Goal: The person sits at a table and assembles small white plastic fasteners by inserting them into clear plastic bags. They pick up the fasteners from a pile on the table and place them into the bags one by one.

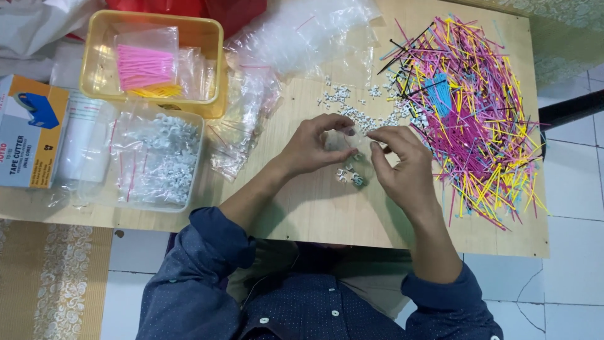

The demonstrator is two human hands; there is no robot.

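My left hand [314,148] and right hand [402,164] fingers pinch a small clear bag [340,140] mid wooden tabletop [302,208]; coloured sticks [469,113] heaped at right edge; white tile floor [566,289] below.

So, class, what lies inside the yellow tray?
Inside the yellow tray lie clear bags: one of pink sticks, with yellow sticks below it. What sits beneath those bags is covered.

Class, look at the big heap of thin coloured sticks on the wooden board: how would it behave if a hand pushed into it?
The coloured sticks look thin and loose, so they would probably slide and scatter rather than move together. They seem light. Lying near the wooden board edge, some might spill off.
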